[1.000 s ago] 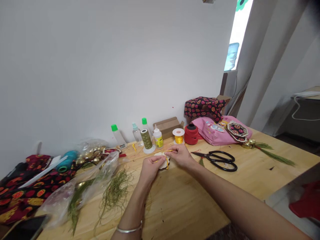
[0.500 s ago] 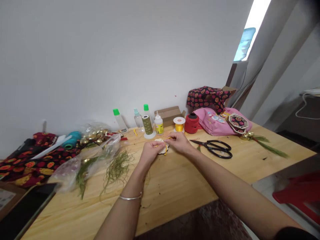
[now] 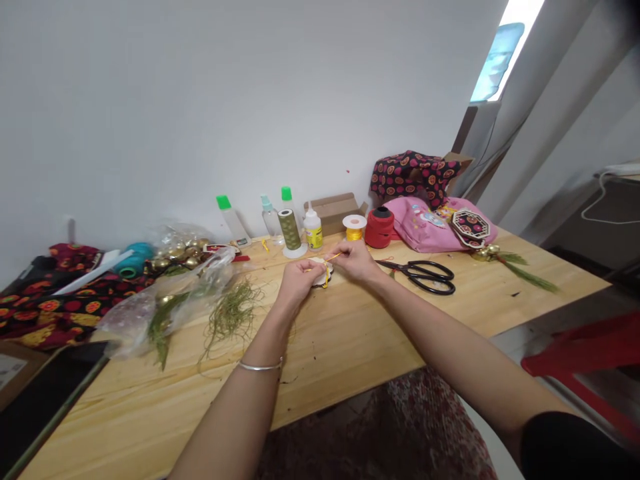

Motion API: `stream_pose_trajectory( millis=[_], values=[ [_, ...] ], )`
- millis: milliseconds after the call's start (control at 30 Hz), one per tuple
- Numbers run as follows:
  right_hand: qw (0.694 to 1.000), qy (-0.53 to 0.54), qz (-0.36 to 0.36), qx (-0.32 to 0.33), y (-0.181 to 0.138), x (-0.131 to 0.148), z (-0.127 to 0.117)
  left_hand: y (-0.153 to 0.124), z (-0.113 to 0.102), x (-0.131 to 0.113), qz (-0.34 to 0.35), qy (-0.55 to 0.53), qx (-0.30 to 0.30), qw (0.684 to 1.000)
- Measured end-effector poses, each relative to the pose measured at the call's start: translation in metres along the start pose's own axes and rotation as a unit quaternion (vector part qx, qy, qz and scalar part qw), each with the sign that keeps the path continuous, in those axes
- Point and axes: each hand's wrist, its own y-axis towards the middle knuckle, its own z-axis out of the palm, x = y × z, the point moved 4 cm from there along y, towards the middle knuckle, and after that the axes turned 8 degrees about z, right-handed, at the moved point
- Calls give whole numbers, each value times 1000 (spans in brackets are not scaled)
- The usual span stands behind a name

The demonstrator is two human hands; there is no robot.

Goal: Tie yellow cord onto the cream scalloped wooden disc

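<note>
Over the middle of the wooden table (image 3: pixel 350 353), my left hand (image 3: pixel 296 282) is closed around a small pale round piece (image 3: pixel 320 274) with a yellow cord (image 3: pixel 326 269) threaded on it. My right hand (image 3: pixel 356 259) pinches the far end of that cord just to the right. The two hands nearly touch. A silver bangle (image 3: pixel 260 365) sits on my left wrist.
Black scissors (image 3: pixel 425 273) lie right of my hands. Behind stand a green thread spool (image 3: pixel 291 231), glue bottle (image 3: pixel 313 230), yellow cord spool (image 3: pixel 355 227), red spool (image 3: pixel 379 227) and cardboard box (image 3: pixel 334 211). Green fibres (image 3: pixel 233 315) and a plastic bag (image 3: pixel 165 303) lie left. Pink cloth (image 3: pixel 425 223) is at back right.
The view has tilted and shifted, so the table sits higher in frame. My hands stay together on the piece; the right hand now draws the yellow cord out a little to the right.
</note>
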Motion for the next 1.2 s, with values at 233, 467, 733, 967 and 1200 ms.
stream_pose_trajectory(
  millis=[233, 467, 733, 967, 1200],
  values=[
    [984, 124, 10, -124, 9, 2, -33, 0, -6, 5, -26, 29, -3, 999],
    [892, 66, -124, -431, -14, 31, -78, -1, -5, -1, -37, 21, 0, 999],
    [975, -164, -123, 85, -12, 18, 11, -3, -6, -5, -52, -19, 4, 998],
    [985, -149, -65, 50, -4, 8, 4, -3, -5, -6, -49, -40, 15, 998],
    [991, -110, -66, 38, -3, 4, 4, -3, -3, -7, -51, -47, 19, 997]
  ],
)
